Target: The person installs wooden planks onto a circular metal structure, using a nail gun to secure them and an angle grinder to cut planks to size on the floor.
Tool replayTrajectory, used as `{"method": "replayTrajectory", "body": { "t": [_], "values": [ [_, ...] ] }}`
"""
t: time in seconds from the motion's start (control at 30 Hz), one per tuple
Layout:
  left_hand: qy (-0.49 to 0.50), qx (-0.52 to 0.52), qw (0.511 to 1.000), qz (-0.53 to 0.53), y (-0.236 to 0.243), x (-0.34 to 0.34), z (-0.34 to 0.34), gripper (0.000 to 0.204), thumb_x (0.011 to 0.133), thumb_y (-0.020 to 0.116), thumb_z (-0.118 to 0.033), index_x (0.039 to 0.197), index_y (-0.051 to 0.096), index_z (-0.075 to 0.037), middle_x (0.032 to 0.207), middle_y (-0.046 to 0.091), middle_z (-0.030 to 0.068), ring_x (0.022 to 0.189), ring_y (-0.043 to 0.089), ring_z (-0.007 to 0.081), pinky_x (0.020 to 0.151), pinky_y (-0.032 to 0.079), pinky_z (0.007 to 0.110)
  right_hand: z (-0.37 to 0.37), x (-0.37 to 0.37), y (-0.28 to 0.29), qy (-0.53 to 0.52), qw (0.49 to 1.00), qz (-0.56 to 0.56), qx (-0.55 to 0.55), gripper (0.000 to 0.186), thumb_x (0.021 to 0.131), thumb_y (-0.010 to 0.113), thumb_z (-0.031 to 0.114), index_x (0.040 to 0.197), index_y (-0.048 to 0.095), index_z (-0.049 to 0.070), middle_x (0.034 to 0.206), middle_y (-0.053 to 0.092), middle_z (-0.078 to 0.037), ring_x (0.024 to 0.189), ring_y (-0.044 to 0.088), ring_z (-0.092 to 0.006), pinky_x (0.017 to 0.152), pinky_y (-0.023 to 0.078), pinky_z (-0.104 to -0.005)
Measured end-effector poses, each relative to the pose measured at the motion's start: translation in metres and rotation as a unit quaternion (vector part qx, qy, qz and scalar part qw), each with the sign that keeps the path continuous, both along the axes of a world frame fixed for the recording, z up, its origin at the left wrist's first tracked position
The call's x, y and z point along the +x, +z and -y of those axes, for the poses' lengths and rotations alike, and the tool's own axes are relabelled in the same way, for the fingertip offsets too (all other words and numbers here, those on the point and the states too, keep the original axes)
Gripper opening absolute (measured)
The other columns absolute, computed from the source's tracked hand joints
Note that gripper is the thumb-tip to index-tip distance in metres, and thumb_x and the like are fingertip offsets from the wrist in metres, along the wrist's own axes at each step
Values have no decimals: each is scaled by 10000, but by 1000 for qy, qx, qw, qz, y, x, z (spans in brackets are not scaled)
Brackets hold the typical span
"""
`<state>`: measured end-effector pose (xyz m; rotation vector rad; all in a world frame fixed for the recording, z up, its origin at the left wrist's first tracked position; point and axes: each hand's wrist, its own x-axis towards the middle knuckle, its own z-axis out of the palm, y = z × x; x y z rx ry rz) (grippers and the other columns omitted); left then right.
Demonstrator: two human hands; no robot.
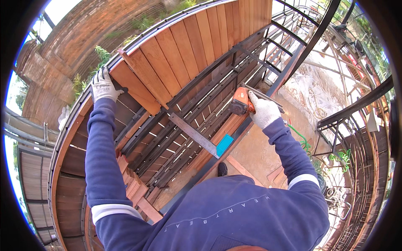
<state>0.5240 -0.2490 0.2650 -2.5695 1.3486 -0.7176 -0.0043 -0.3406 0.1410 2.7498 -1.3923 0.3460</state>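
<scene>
My left hand (105, 87), in a white glove, grips the outer corner of a reddish wooden board (135, 88), its thumb along the board's edge. A narrower wooden strip (144, 79) lies slantwise beside that board, over the row of fitted planks (184, 46). My right hand (264, 111), also gloved, is closed around an orange and black nail gun (240, 101), held above the dark metal frame. Between my arms, a try square with a turquoise handle (225, 145) and a steel blade (193, 133) rests across the frame bars.
Black metal beams (312, 42) cross on the right. Cut wooden offcuts (134, 184) are stacked at lower left, and long boards (226, 129) lie below the frame. A green coiled hose (343, 160) hangs at right. A brick wall (63, 54) stands beyond the curved edge.
</scene>
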Motion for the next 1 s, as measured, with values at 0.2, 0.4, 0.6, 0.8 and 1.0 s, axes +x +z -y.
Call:
{"method": "replayTrajectory", "body": {
  "t": [0.2,0.4,0.6,0.8,1.0],
  "values": [
    [8,-3,1000,1,-5,3,1,1258,600,929,-496,1556,255,-34,1576,346,158,1466,321,309,1232,247,427,37,-20,-45,-25,995,-99,14,772,810,761,432,1443,510,66,826,717,-108,752,718,-260,688,552,-411],
    [14,-10,1000,7,-8,7,2,1283,573,940,-508,1554,259,-40,1577,348,158,1467,325,311,1235,244,431,31,0,-54,21,978,-197,60,855,849,691,578,1496,442,78,872,710,-110,773,714,-272,698,520,-416],
    [13,-22,1000,0,-7,3,4,1271,580,938,-508,1559,262,-63,1568,362,149,1465,332,301,1228,245,444,27,-12,-51,37,981,-181,64,808,848,678,565,1467,488,82,889,700,-106,799,702,-273,718,496,-430],
    [22,-21,999,10,-7,3,1,1259,589,939,-495,1561,261,-68,1566,366,150,1462,340,295,1226,247,442,22,-37,-67,73,994,-70,31,783,751,786,402,1423,535,87,874,641,-107,858,656,-285,811,488,-437],
    [40,3,999,-6,1,-10,5,1222,630,908,-537,1556,276,-49,1579,356,150,1481,316,295,1235,237,429,17,-46,-71,64,998,-25,2,761,718,810,373,1385,574,94,903,641,-106,874,641,-306,850,485,-441]
  ]
}}
